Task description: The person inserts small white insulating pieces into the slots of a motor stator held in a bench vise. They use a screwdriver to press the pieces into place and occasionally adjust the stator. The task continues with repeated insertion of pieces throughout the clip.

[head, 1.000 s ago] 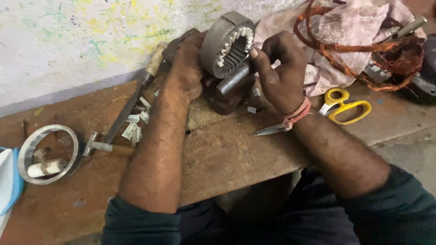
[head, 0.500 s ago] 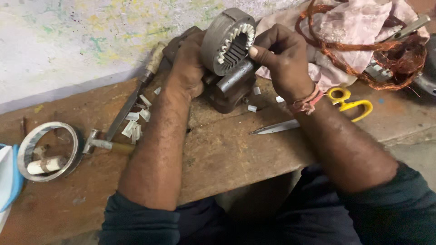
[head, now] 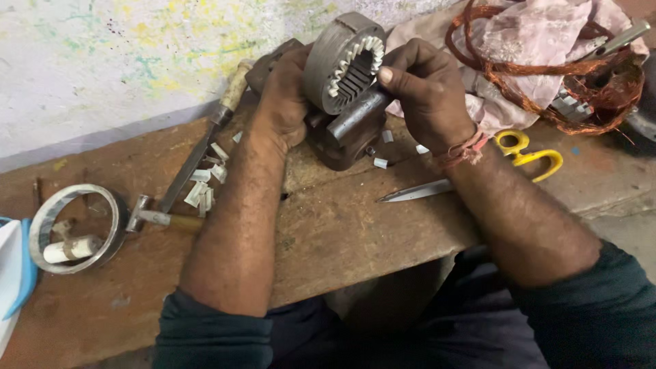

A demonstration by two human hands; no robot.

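A grey round motor stator (head: 342,63) with white paper liners in its slots stands tilted on a dark metal block (head: 345,140) on the wooden bench (head: 342,225). My left hand (head: 283,102) grips the stator's left side. My right hand (head: 427,92) is at its right rim, with the fingertips pinched at the slot opening. Whether a paper strip is between those fingertips cannot be seen. A steel bar (head: 355,116) juts out below the stator.
Yellow-handled scissors (head: 526,158) lie right of my right wrist. A long file (head: 201,147), small hammer (head: 160,219) and several cut paper strips (head: 205,184) lie left. A metal ring (head: 72,229) sits far left. Copper wire coils (head: 574,68) and cloth rest behind.
My right hand has risen from the stator's lower right to its rim, and the fingers have closed at the slots. The left hand kept its hold.
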